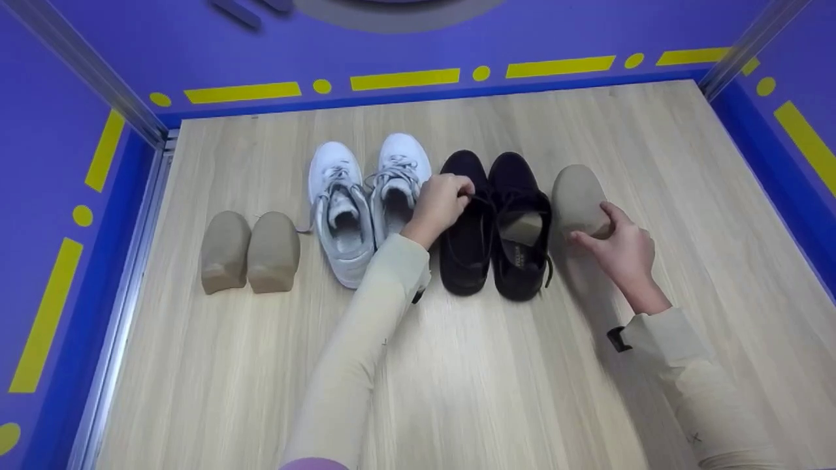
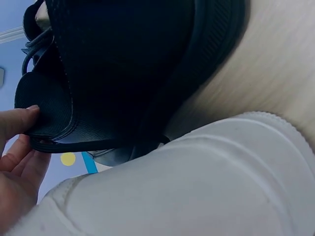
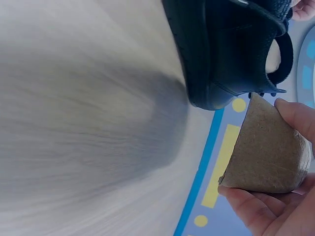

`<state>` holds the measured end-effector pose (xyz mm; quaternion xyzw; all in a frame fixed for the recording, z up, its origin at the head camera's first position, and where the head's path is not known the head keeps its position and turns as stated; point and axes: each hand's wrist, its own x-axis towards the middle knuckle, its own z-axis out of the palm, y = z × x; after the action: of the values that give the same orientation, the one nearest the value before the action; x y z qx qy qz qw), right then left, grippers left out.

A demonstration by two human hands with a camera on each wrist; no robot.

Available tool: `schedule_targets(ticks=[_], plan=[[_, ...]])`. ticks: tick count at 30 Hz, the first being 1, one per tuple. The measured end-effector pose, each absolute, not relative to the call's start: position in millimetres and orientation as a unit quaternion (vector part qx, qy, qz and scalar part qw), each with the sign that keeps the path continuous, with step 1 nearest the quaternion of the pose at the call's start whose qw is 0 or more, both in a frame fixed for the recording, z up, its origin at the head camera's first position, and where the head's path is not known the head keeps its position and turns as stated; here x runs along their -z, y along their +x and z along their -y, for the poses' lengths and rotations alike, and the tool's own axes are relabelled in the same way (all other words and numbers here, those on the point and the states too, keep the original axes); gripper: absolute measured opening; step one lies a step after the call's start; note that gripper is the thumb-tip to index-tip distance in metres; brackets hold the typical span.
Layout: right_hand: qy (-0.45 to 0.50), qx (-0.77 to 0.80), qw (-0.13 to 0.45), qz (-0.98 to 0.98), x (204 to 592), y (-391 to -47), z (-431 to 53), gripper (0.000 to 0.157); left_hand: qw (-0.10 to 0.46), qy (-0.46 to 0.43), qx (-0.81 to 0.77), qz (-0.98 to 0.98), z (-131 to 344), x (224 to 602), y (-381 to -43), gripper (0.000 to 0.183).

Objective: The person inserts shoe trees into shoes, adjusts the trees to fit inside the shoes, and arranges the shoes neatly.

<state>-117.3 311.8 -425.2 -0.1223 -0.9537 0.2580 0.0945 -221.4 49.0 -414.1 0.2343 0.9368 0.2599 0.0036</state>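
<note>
I have the left hand pinching the tongue of the black shoe beneath its fingers. The right hand grips the beige shoe insert between thumb and fingers. I'd judge this as opening the shoe; next calls for bringing the insert in toe-first.

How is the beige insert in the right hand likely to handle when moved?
The beige insert is probably stiff, since its edges look crisp in the grip of the right hand. Its dull, fibrous-looking surface suggests pulp board, so it may be light for its size and not very slippery.
</note>
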Motion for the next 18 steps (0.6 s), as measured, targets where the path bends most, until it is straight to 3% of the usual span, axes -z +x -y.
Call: schedule_targets(ticks=[18], plan=[[-0.097, -0.266, 0.105, 0.953, 403.8, -108.1, -305.0, 0.065, -0.002, 0.206, -0.276, -0.939, -50.6, 414.7, -218.4, 0.011]])
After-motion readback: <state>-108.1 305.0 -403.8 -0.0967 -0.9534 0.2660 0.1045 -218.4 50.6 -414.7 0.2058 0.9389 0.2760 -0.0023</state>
